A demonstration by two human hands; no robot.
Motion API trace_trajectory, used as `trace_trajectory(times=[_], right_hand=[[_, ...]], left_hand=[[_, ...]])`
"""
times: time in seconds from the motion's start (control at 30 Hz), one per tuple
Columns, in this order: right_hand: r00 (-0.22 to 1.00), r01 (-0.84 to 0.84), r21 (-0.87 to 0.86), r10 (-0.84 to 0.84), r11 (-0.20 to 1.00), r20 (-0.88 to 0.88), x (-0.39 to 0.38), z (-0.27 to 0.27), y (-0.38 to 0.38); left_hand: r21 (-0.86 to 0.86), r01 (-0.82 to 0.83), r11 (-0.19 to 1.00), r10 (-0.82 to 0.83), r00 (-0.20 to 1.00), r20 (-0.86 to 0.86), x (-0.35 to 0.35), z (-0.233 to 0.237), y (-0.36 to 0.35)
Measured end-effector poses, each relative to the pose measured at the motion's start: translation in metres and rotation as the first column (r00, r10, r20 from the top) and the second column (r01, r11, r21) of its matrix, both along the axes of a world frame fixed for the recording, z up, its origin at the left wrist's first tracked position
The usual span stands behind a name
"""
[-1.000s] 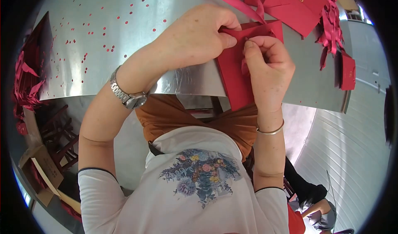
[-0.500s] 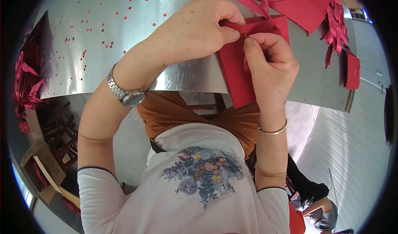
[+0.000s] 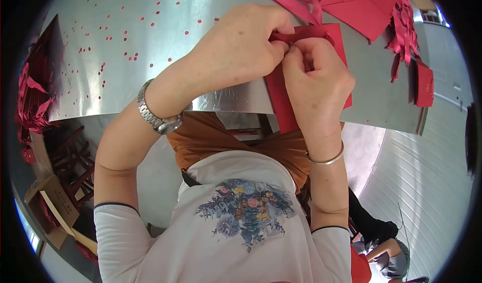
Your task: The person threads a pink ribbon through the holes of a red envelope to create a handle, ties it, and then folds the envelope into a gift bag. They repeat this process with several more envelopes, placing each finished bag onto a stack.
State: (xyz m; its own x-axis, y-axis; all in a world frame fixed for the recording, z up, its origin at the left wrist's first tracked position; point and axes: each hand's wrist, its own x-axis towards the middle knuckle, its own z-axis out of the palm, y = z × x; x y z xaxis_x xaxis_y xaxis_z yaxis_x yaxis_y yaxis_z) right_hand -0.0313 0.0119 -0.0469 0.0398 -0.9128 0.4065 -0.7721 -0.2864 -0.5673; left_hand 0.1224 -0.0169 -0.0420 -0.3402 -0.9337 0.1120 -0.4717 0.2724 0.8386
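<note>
A red paper bag (image 3: 284,105) lies tilted at the table's front edge, its mouth away from me and its lower end over my lap. My left hand (image 3: 253,42), with a watch on the wrist, pinches the bag's rim, thumb on the near side. My right hand (image 3: 320,77), a bangle on its wrist, is closed in a pinch at the same rim, its fingertips touching the left thumb. The small end of ribbon between them is mostly hidden by the fingers. A wide pink-red ribbon (image 3: 286,1) runs from beyond the bag's mouth toward the far edge of view.
More red bags with gold lettering (image 3: 357,9) lie beyond, beside a heap of ribbons (image 3: 403,29). Stacked red bags (image 3: 32,92) stand at the left end of the metal table (image 3: 115,95). Small red paper dots (image 3: 131,56) are scattered over it. A cardboard box (image 3: 59,200) sits lower left.
My right hand has moved left, bringing its fingertips against my left thumb. The bag has shifted slightly left with them, and the ribbon strand below my right fingertips is now covered.
</note>
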Motion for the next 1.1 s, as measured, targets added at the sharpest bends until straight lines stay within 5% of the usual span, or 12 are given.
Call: trace_trajectory(times=[0.07,0.17,0.5,0.7,0.8,1.1], right_hand=[[0.995,-0.032,-0.011,0.033,0.999,0.09,-0.004,-0.004,-0.001],[0.825,-0.074,0.177,-0.039,0.981,0.563,-0.015,-0.008,0.003],[0.793,-0.09,0.376,-0.162,0.922,0.587,-0.013,0.01,-0.005],[0.835,-0.064,0.337,-0.135,0.939,0.534,-0.015,0.004,-0.003],[0.735,-0.16,0.244,-0.049,0.957,0.676,-0.02,-0.005,0.002],[0.827,-0.169,0.189,0.035,0.967,0.561,-0.018,-0.007,0.002]], left_hand=[[0.005,-0.004,1.0,0.004,1.0,-0.005,0.0,-0.001,0.0],[0.0,0.024,1.0,-0.024,0.999,-0.027,0.002,-0.003,-0.003],[0.127,0.107,0.986,-0.095,0.991,-0.098,0.005,-0.001,-0.009],[0.111,0.091,0.99,-0.082,0.993,-0.088,0.002,-0.001,-0.01],[0.145,0.074,0.987,-0.056,0.991,-0.12,0.002,-0.001,-0.008],[0.119,0.052,0.991,-0.033,0.987,-0.159,0.002,-0.002,-0.007]])
